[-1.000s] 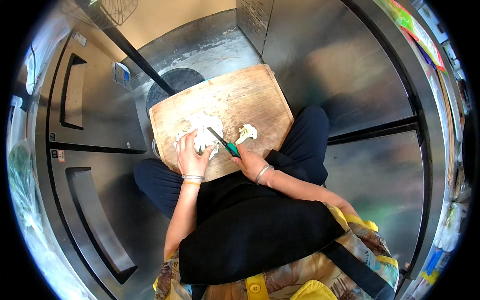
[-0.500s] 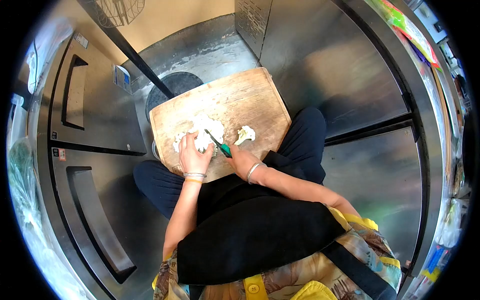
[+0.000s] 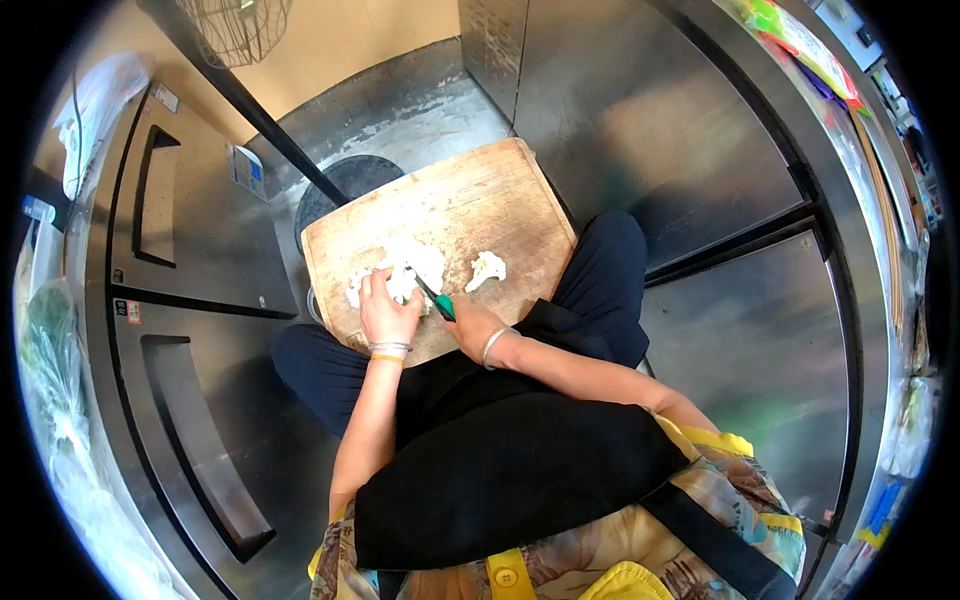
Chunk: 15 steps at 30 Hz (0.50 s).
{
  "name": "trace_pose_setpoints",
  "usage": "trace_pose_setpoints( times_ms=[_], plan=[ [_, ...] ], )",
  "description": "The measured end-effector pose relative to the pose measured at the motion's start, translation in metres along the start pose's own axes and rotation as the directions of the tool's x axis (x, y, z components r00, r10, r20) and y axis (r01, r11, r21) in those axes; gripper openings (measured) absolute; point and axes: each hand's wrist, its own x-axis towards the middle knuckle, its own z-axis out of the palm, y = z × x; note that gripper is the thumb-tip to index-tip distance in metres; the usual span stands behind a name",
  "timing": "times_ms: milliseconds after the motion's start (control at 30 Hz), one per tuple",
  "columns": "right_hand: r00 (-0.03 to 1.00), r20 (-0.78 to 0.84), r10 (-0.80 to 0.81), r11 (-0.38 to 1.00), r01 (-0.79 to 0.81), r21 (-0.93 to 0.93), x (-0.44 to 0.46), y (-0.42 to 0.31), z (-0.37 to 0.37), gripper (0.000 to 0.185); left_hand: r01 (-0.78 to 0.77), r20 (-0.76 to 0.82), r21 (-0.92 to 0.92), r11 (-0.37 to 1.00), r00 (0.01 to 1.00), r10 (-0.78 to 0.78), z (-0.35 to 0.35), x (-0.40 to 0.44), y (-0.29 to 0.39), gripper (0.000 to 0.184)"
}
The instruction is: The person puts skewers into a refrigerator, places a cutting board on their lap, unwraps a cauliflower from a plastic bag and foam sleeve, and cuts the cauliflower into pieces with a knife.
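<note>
A large white cauliflower (image 3: 425, 262) lies on the left part of a wooden cutting board (image 3: 480, 205), overexposed by bright light. My left hand (image 3: 387, 312) grips its near left side, fingers bent onto the white florets. In my right hand (image 3: 474, 328) is a small knife with a green and black handle (image 3: 444, 306). Its dark blade points up and left, and the tip meets the cauliflower close to my left fingers. How deep the blade sits I cannot tell. One separate cauliflower floret (image 3: 487, 270) rests to the right of the knife.
The board lies across my lap between my knees. Steel refrigerator cabinets stand close on the left (image 3: 205, 200) and right (image 3: 690, 130). Beyond the board is a fan stand (image 3: 265, 120) with a round black base (image 3: 362, 178). Plastic bags line the far left edge.
My right hand and the knife have shifted slightly left and down, with the blade still at the cauliflower. My left hand stays in place. The whole view has tilted a little.
</note>
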Motion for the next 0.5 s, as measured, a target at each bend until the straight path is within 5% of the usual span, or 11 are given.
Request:
trace_pose_setpoints(
  times_ms=[267,367,500],
  plan=[
    [1.000,-0.010,-0.023,1.000,0.023,0.021,-0.010,0.014,-0.021,0.026,-0.008,0.041,-0.115,0.993,0.999,0.012,-0.002,0.000,-0.019,0.040],
    [0.992,-0.026,-0.121,0.987,0.118,-0.114,-0.011,0.037,-0.024,0.028,-0.010,0.044,-0.090,0.996,0.999,0.014,-0.013,0.002,-0.018,0.036],
    [0.967,-0.243,-0.080,0.996,0.067,-0.062,-0.023,0.032,-0.036,0.027,-0.015,0.068,-0.041,0.999,0.998,0.018,-0.022,-0.003,-0.027,0.034]
  ],
)
